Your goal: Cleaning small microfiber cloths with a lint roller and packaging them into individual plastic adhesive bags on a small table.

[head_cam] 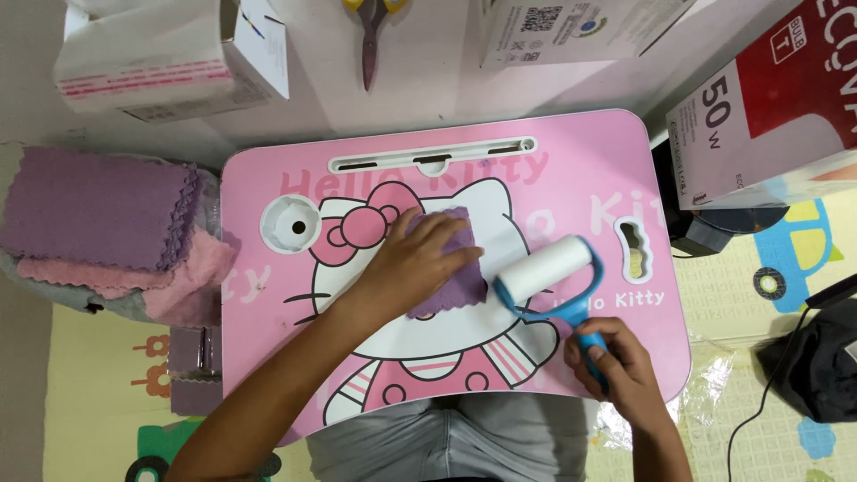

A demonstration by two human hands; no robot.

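Note:
A small purple cloth (457, 284) lies in the middle of a pink lap table (580, 178) with a cartoon cat picture. My left hand (412, 261) rests flat on the cloth, fingers spread, pressing it down. My right hand (618, 361) grips the blue handle of a lint roller (546, 270). The roller's white drum sits on the table just right of the cloth's edge, touching or nearly touching it.
A stack of purple and pink cloths (98, 219) lies left of the table. Scissors (369, 36), a white plastic package (147, 54) and a paper sheet (571, 27) lie behind it. A red and white box (768, 116) and a black bag (817, 370) stand at the right.

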